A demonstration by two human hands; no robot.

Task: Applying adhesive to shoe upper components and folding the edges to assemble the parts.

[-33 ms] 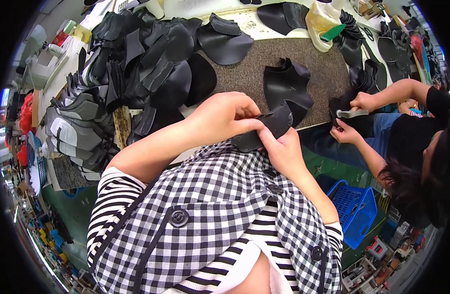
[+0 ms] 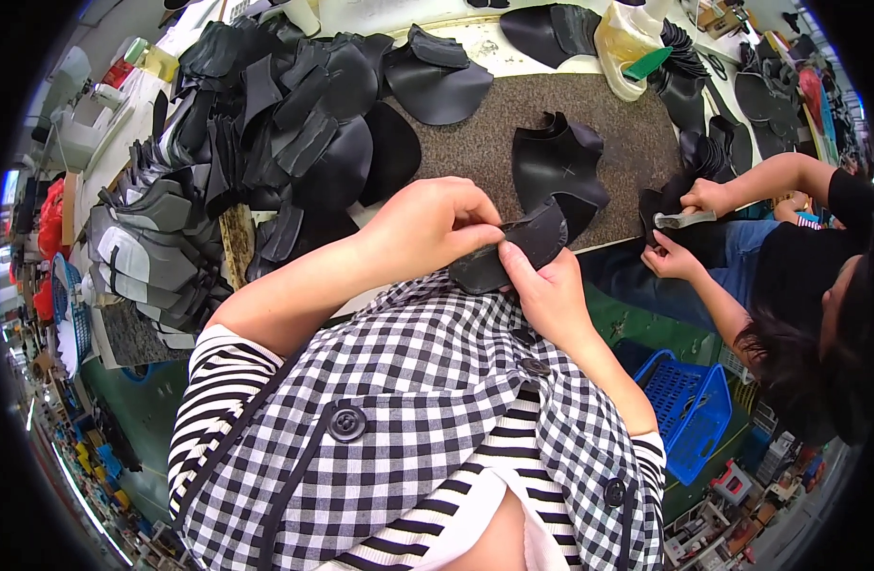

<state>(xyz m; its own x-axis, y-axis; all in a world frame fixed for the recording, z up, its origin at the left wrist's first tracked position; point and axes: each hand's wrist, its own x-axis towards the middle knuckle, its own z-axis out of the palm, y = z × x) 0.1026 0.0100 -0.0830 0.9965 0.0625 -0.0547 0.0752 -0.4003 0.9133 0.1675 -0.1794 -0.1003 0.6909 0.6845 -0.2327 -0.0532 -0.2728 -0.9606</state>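
Close to my chest, a curved black leather piece is held between my two hands. My left hand pinches its upper edge with thumb and bent fingers. From the other side my right hand grips it, the thumb lying on the face and the other fingers mostly hidden behind. Just beyond, a black leather shoe upper part with a small cross mark rests on the brown mat.
Black leather pieces are heaped at the left, beside stacked grey pieces. A yellowish shoe last stands at the back. At right, another person's hands hold black material and a pale metal tool. Below is a blue basket.
My left fingertips have shifted slightly left and up along the leather piece's edge, away from my right thumb. The rest looks the same.
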